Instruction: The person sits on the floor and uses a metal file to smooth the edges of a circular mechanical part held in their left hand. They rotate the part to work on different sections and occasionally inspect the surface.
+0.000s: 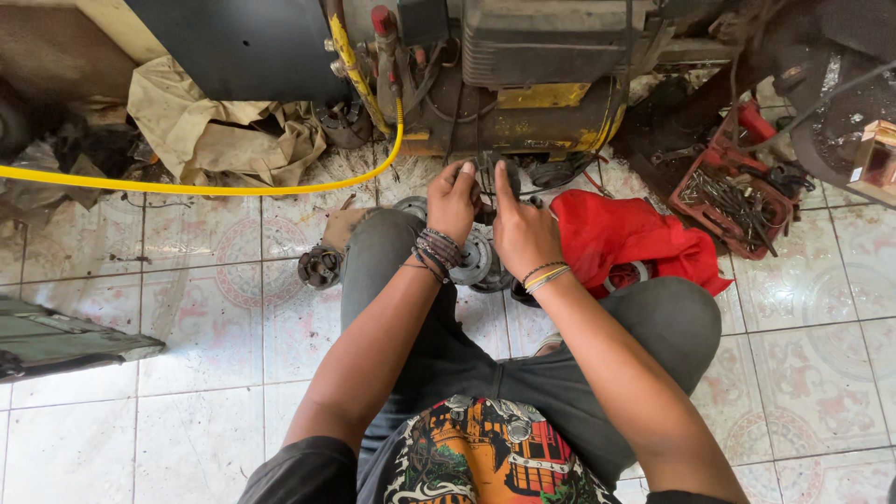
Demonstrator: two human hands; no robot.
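Both hands meet at twelve o'clock: left hand [455, 201] and right hand [521, 233] pinch a small dark metal part [487, 175]; red cloth [635, 238] at three o'clock.

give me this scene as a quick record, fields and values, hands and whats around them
setting: patterned tile floor, person squatting
left hand: left hand with dark braided wristbands, fingers on a small dark metal part
right hand: right hand with thin cord bracelets, gripping the same part from the other side
below hands: round grey metal hub pieces on the floor
right of hands: crumpled red cloth; red tray of dark metal tools
left: yellow hose; crumpled tan cloth; dark round gear-like part
behind: grimy yellow machine
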